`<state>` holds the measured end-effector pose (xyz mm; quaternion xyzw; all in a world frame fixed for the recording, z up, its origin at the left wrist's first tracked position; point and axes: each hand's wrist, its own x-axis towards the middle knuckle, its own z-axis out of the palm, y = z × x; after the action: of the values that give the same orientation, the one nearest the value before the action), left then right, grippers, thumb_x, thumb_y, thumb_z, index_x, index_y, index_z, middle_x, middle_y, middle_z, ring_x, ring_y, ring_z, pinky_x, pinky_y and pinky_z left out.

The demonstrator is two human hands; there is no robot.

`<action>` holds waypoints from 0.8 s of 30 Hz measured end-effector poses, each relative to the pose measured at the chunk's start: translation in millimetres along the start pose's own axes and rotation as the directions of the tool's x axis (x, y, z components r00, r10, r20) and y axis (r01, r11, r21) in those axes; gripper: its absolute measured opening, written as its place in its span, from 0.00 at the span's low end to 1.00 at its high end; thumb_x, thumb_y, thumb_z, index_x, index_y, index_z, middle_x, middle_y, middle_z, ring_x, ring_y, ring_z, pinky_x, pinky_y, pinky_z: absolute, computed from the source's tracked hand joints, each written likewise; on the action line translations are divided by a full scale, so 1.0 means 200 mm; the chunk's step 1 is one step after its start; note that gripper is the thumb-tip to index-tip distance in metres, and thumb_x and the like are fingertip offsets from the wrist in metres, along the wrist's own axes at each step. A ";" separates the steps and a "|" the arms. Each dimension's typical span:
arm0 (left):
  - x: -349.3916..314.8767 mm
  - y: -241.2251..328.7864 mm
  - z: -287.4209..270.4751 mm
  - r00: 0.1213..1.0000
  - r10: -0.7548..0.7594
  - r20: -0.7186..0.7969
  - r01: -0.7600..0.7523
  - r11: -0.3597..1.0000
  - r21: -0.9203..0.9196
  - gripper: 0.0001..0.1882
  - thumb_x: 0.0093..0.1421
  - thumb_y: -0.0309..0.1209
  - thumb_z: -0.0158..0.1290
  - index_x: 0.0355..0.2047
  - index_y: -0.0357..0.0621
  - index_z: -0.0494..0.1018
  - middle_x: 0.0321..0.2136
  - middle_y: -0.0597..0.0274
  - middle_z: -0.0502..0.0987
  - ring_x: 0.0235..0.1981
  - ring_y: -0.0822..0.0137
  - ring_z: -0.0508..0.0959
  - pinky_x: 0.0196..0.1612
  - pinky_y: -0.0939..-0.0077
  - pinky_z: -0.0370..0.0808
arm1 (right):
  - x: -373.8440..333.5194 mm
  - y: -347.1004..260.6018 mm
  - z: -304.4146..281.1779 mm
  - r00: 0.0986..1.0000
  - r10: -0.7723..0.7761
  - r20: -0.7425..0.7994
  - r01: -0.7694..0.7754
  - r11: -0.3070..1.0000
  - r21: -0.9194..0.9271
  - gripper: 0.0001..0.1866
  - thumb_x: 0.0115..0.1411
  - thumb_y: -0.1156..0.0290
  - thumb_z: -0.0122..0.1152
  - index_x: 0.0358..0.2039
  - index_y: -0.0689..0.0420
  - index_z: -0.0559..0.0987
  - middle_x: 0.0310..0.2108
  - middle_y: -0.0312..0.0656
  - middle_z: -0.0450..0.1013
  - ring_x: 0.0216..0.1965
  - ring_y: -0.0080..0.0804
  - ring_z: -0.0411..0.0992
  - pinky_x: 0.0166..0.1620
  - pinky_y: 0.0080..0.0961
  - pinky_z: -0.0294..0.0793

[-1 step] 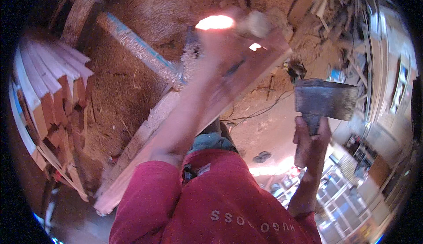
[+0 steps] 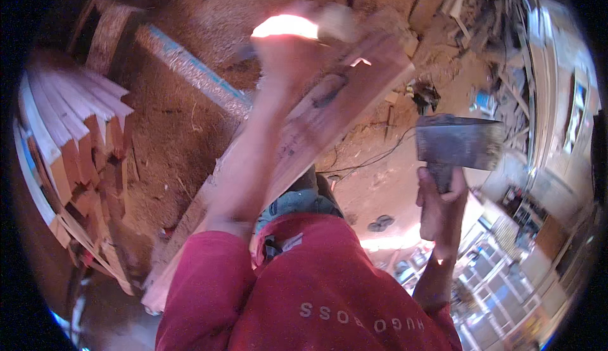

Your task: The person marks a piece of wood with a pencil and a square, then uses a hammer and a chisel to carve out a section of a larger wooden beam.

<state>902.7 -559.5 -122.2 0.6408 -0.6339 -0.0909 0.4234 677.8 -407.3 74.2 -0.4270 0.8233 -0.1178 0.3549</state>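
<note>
My left hand is raised and blurred, closed on the upper end of a long reddish wooden plank. The plank slants down to the lower left, toward the sawdust-covered ground. My right hand grips the handle of a hatchet. Its broad grey metal blade is held upright to the right of the plank, apart from it. A red sleeve covers my left upper arm.
A stack of cut wooden boards stands at the left. Behind the plank a grey metal bar lies on the sawdust ground. A thin cable runs across the floor. Scrap wood is piled at the upper right.
</note>
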 end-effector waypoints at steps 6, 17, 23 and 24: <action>-0.07 -0.08 -0.31 0.928 -0.358 0.104 0.339 0.693 -0.636 0.16 0.54 0.24 0.55 0.45 0.39 0.74 0.31 0.65 0.76 0.33 0.72 0.75 0.38 0.75 0.73 | -0.20 0.45 0.03 0.993 0.041 0.112 -0.069 0.963 0.260 0.08 0.64 0.76 0.61 0.41 0.60 0.71 0.21 0.32 0.67 0.15 0.17 0.65 0.18 0.18 0.64; -0.11 0.32 -0.09 0.896 -0.041 0.442 0.427 0.354 -0.832 0.16 0.59 0.20 0.54 0.48 0.39 0.68 0.34 0.67 0.73 0.29 0.77 0.74 0.32 0.81 0.73 | -0.35 0.59 -0.02 0.998 -0.067 0.013 0.056 0.912 0.406 0.08 0.64 0.75 0.62 0.37 0.61 0.71 0.18 0.32 0.67 0.14 0.17 0.65 0.18 0.19 0.63; -0.14 0.40 -0.03 0.881 -0.042 0.471 0.421 0.526 -0.739 0.02 0.54 0.22 0.56 0.27 0.41 0.74 0.22 0.71 0.75 0.24 0.79 0.74 0.28 0.80 0.71 | -0.33 0.55 -0.07 0.999 -0.051 0.008 0.044 0.924 0.379 0.14 0.63 0.65 0.66 0.37 0.62 0.74 0.20 0.39 0.73 0.18 0.23 0.70 0.23 0.26 0.70; -0.16 0.36 -0.01 0.886 -0.038 0.462 0.411 0.527 -0.744 0.02 0.54 0.22 0.57 0.27 0.41 0.75 0.22 0.71 0.75 0.25 0.79 0.74 0.29 0.80 0.72 | -0.33 0.56 -0.07 0.999 -0.040 0.030 0.026 0.929 0.370 0.14 0.62 0.65 0.66 0.36 0.62 0.74 0.20 0.41 0.74 0.19 0.26 0.71 0.24 0.28 0.70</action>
<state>844.4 -518.7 -86.6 0.4124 -0.4964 -0.5576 0.5222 624.7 -289.2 60.0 -0.3686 0.7724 -0.2686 0.4419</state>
